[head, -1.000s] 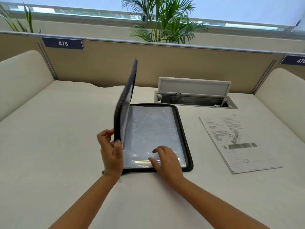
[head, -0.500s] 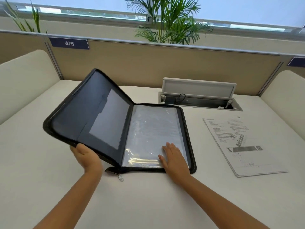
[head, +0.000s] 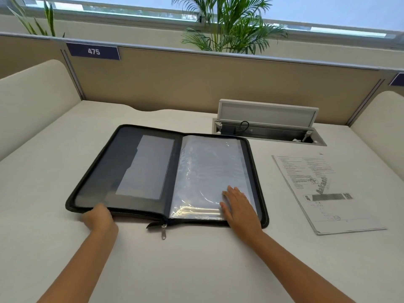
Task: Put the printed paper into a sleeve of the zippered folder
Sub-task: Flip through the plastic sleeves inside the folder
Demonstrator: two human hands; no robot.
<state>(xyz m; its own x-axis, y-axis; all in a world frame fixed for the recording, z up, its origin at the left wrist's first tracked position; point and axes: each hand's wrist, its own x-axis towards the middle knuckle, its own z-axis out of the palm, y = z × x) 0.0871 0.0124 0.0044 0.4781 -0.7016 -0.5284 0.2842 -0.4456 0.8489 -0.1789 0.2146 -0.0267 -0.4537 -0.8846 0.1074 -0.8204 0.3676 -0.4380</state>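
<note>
Folder's open flat, paper not picked up yet

Left hand (head: 99,217) curls on the near edge of the folder (head: 140,169) cover; can't tell if it's actually gripping. Right hand (head: 239,205) rests open and flat on the clear sleeves (head: 207,171), which look slippery and floppy. The printed paper (head: 325,193) lies on the desk (head: 196,259) right of that hand, apart from it. Probably light and bendy, so I'd lift it by an edge.

White table (head: 196,270) bounded far by tan partition (head: 196,84). Blue label (head: 94,51) reading 475 at partition's far left. Recessed cable box (head: 269,132) at far right of table, lid (head: 266,113) raised, cable visible inside. Palm plant (head: 231,25) beyond partition, below window (head: 131,9).
</note>
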